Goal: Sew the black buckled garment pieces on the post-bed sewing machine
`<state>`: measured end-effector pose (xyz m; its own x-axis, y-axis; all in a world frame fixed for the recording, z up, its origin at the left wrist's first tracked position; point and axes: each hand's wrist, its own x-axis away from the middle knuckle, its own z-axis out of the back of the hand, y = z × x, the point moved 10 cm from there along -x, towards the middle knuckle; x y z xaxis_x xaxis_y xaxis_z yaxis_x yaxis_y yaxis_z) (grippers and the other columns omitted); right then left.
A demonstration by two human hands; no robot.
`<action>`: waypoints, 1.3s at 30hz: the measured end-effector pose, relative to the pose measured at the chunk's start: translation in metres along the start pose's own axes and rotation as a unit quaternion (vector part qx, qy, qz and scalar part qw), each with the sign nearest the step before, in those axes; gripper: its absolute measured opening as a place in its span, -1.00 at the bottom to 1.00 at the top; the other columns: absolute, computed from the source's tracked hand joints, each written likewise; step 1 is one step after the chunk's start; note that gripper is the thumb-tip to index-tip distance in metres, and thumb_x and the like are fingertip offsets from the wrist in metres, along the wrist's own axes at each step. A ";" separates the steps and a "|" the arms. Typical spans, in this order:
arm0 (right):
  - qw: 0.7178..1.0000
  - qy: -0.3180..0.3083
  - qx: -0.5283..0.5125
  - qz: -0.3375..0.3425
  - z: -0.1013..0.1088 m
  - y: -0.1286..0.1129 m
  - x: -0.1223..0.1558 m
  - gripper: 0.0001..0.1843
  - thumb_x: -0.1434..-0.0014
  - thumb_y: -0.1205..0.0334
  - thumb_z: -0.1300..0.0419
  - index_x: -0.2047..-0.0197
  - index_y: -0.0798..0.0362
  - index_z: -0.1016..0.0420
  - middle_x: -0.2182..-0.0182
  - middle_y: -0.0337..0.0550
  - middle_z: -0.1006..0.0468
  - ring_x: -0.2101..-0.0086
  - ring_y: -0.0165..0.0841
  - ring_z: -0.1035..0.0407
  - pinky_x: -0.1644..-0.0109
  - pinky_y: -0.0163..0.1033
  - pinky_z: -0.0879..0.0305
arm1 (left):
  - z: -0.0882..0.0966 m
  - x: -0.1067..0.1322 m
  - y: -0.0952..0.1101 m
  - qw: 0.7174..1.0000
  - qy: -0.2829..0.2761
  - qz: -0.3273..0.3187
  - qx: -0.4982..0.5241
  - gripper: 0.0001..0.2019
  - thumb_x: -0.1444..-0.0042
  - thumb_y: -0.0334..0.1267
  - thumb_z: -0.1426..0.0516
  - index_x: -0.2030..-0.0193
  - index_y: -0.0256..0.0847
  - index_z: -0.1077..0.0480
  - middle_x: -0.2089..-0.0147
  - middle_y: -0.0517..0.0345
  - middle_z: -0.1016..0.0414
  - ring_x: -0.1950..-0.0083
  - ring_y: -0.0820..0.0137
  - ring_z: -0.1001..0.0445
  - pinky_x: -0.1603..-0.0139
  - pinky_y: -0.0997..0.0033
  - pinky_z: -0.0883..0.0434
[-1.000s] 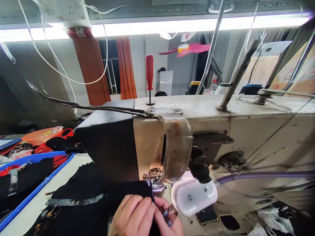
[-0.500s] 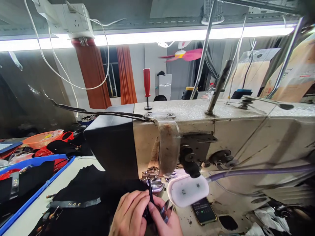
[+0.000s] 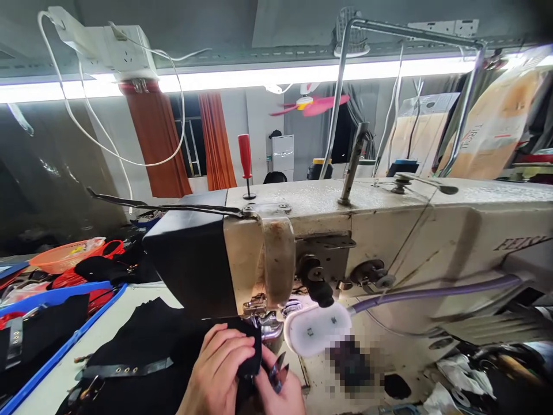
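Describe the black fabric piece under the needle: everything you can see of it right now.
The black fabric is a dark, matte cloth lying flat on the white table, left of the presser foot. A grey strap with metal eyelets crosses it. Its right edge is bunched up at the foot, pinched by the left hand; the right hand touches it from below while holding small snips.

matt black cloth, worn enamelled sewing machine
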<state>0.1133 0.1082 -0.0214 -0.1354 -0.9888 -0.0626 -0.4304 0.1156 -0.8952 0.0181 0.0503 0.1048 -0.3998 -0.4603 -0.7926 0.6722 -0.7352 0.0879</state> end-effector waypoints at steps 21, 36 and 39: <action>0.995 0.097 0.021 -0.025 0.030 0.008 0.024 -0.51 0.18 -0.17 -0.41 0.44 0.12 -0.53 0.75 -0.34 -0.31 0.71 -0.50 -0.09 0.69 -0.39 -0.02 | 0.024 0.004 0.026 0.995 0.014 -0.095 -0.033 -0.80 -0.16 -0.55 -0.06 0.16 -0.39 -0.47 0.25 -0.05 -0.51 0.19 0.30 -0.39 0.27 0.34 -0.46; 0.989 0.113 -0.038 -0.082 0.019 -0.016 0.033 -0.63 0.29 0.05 -0.49 0.53 0.18 -0.58 0.79 -0.35 -0.29 0.72 -0.53 -0.12 0.64 -0.42 -0.06 | 0.012 0.013 0.021 0.995 -0.028 -0.097 0.007 -0.70 -0.20 -0.53 0.02 0.02 -0.39 -0.45 0.24 -0.06 -0.45 0.20 0.33 -0.37 0.22 0.34 -0.45; 0.991 0.100 -0.023 -0.081 0.018 -0.019 0.032 -0.65 0.26 0.05 -0.46 0.50 0.20 -0.62 0.79 -0.33 -0.30 0.72 -0.52 -0.13 0.63 -0.40 -0.07 | 0.009 0.016 0.021 0.994 -0.026 -0.109 -0.013 -0.70 -0.22 -0.52 0.04 0.01 -0.39 -0.44 0.24 -0.06 -0.46 0.20 0.33 -0.37 0.24 0.34 -0.42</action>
<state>0.1335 0.0732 -0.0149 -0.2331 -0.9570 0.1725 -0.5008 -0.0339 -0.8649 0.0206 0.0228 0.0992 -0.5688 -0.3162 -0.7592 0.5811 -0.8078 -0.0989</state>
